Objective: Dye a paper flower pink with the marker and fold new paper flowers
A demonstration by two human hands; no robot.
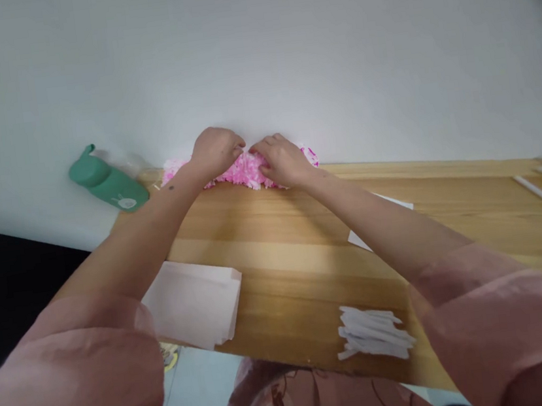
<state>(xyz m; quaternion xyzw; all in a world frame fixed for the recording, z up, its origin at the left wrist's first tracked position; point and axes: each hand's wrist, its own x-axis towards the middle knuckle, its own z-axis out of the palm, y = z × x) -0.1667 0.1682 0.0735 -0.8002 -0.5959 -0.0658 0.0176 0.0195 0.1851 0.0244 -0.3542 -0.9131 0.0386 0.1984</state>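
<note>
About the view's centre, a crinkled pink-and-white bundle point(246, 172) lies at eleven o'clock by the wall point(332, 57), both hands at it: the left hand's point(216, 151) fingers curl together, any hold undeterminable, while the right hand's point(283, 160) thumb and forefinger stand apart. Handling appears under way, its remainder unclear; white strips point(374, 333) at five o'clock and white paper point(195, 301) between seven and eight lie untouched.

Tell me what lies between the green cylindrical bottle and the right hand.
In the head view, the left hand and part of the pink-and-white ruffled pile lie between the green bottle and the right hand.
</note>
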